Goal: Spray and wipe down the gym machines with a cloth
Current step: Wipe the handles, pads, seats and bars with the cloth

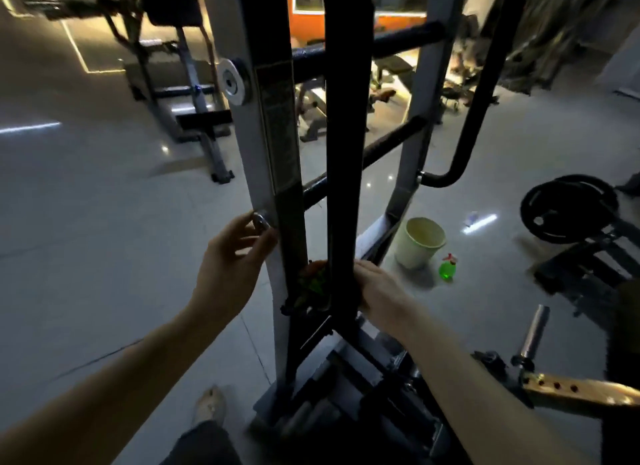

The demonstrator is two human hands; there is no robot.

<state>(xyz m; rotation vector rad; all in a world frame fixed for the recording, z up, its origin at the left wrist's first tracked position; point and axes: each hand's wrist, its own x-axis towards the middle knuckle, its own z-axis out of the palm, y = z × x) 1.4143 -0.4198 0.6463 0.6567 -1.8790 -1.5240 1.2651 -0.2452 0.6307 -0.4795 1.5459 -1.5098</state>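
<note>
The right hand [377, 291] clamps the cloth [311, 286] round the machine's black upright [346, 152], the left hand [237, 256] grips the grey post [242, 145] — the green spray bottle [447, 269] stands on the floor [104, 229] beside a bucket [417, 244].

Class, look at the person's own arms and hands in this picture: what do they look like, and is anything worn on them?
The left forearm and right forearm are bare up to the frame edge, with no sleeve in sight. The left hand and right hand wear no gloves. No watch, bracelet or ring shows on the parts in view, though the light is dim.
</note>
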